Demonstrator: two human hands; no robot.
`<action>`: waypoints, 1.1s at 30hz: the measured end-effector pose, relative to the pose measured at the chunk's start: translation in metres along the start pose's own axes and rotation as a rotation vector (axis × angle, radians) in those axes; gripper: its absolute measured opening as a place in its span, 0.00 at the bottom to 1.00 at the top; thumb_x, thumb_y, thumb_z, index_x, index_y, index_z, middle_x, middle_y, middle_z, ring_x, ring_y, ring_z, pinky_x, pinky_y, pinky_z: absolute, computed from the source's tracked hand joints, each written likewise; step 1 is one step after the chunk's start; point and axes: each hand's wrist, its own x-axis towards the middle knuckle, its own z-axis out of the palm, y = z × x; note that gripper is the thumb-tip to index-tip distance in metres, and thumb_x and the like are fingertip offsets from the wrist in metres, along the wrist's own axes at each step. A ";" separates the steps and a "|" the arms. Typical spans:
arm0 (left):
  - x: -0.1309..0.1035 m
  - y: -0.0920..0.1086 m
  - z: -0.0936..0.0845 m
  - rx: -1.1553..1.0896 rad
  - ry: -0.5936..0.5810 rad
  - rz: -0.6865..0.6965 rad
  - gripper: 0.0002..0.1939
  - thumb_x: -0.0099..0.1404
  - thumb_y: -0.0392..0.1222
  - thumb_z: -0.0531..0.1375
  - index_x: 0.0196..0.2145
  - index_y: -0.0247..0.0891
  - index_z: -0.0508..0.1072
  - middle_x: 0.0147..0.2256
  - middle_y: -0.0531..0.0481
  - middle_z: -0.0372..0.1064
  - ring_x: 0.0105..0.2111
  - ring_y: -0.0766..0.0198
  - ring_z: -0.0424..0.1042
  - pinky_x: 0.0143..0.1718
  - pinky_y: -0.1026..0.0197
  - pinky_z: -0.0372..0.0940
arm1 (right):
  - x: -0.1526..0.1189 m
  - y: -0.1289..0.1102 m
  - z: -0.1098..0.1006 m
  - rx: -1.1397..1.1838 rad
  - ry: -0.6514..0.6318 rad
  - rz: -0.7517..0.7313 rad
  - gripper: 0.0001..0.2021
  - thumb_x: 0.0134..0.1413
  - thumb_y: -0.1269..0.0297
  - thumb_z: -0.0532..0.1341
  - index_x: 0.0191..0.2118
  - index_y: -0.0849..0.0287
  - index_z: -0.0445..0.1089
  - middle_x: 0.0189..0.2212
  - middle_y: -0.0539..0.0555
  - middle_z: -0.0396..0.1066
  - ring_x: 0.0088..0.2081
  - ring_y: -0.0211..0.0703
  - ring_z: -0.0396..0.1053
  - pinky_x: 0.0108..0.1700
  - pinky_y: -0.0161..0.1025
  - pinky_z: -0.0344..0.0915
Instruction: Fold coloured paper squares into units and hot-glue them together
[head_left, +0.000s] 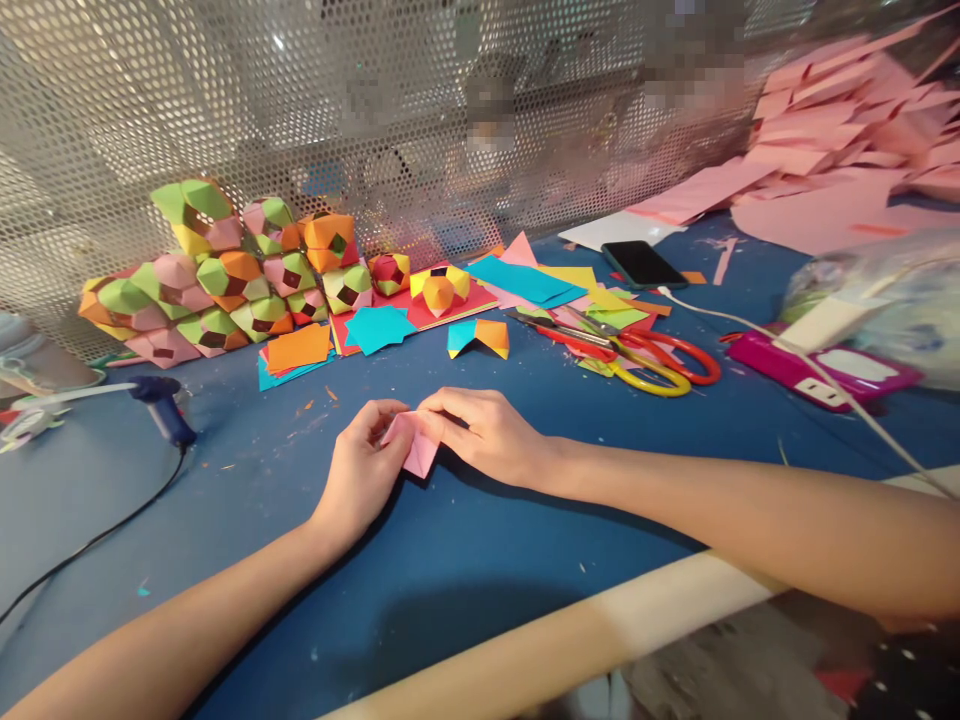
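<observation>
Between my hands is a small folded piece of pink paper [422,455], held just above the blue table. My left hand [366,458] pinches its left side, thumb on the front. At its upper right edge, the fingers of my right hand [480,432] are closed on the same paper. Beyond my hands lies a folded blue, orange and yellow paper unit [478,337]. Blue paper pieces [379,328] and an orange paper stack [298,349] lie to its left. Part of the pink paper is hidden by my fingers.
Folded paper balls [225,280] are piled against the perforated metal screen [300,90]. Scissors with yellow and red handles [660,365], a phone [645,265] and a magenta power strip [825,370] lie on the right. A glue gun [165,408] with a black cord is at left.
</observation>
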 end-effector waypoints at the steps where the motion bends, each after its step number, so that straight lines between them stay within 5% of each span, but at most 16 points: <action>1: 0.000 -0.001 0.000 -0.020 0.013 0.001 0.09 0.60 0.44 0.58 0.36 0.37 0.70 0.31 0.52 0.70 0.31 0.66 0.68 0.33 0.65 0.62 | 0.000 0.000 0.000 0.003 -0.011 0.025 0.05 0.58 0.65 0.56 0.35 0.60 0.67 0.30 0.51 0.71 0.30 0.35 0.68 0.34 0.32 0.62; 8: 0.003 -0.005 0.000 -0.105 0.026 -0.062 0.06 0.59 0.41 0.58 0.33 0.38 0.66 0.28 0.56 0.67 0.25 0.70 0.64 0.26 0.69 0.58 | 0.001 0.001 0.004 -0.086 0.030 0.016 0.10 0.57 0.68 0.55 0.24 0.60 0.62 0.20 0.48 0.65 0.23 0.32 0.60 0.27 0.31 0.56; 12: 0.000 -0.002 0.000 -0.032 -0.059 -0.039 0.07 0.59 0.38 0.57 0.37 0.38 0.69 0.32 0.53 0.69 0.30 0.68 0.66 0.32 0.67 0.60 | 0.005 -0.001 -0.001 -0.068 0.030 0.043 0.09 0.57 0.69 0.56 0.26 0.61 0.66 0.21 0.48 0.67 0.23 0.31 0.62 0.28 0.30 0.57; 18: -0.003 0.005 -0.002 -0.053 -0.148 -0.088 0.13 0.62 0.48 0.56 0.38 0.37 0.73 0.30 0.52 0.70 0.30 0.67 0.65 0.33 0.65 0.60 | 0.008 -0.003 -0.011 -0.099 -0.070 0.011 0.06 0.55 0.75 0.57 0.31 0.61 0.71 0.28 0.50 0.73 0.29 0.34 0.68 0.33 0.30 0.61; 21: -0.002 0.003 -0.002 -0.038 -0.126 -0.087 0.13 0.61 0.48 0.57 0.36 0.37 0.75 0.30 0.52 0.70 0.30 0.67 0.65 0.33 0.65 0.60 | 0.007 -0.003 -0.011 -0.107 -0.057 -0.055 0.06 0.57 0.72 0.56 0.33 0.62 0.71 0.30 0.52 0.73 0.31 0.36 0.69 0.35 0.32 0.63; 28: -0.001 -0.001 -0.002 -0.050 -0.070 -0.105 0.13 0.60 0.49 0.59 0.32 0.36 0.75 0.28 0.52 0.70 0.28 0.68 0.63 0.29 0.66 0.58 | 0.005 -0.010 -0.010 -0.132 -0.071 0.098 0.06 0.57 0.71 0.57 0.31 0.61 0.71 0.25 0.50 0.73 0.26 0.33 0.68 0.28 0.30 0.59; 33: -0.001 -0.004 -0.002 0.025 -0.062 -0.090 0.13 0.59 0.49 0.59 0.30 0.36 0.75 0.24 0.54 0.67 0.25 0.69 0.59 0.26 0.67 0.55 | 0.003 -0.003 -0.007 -0.183 -0.062 -0.004 0.08 0.58 0.72 0.55 0.31 0.62 0.70 0.28 0.52 0.74 0.29 0.36 0.69 0.32 0.32 0.61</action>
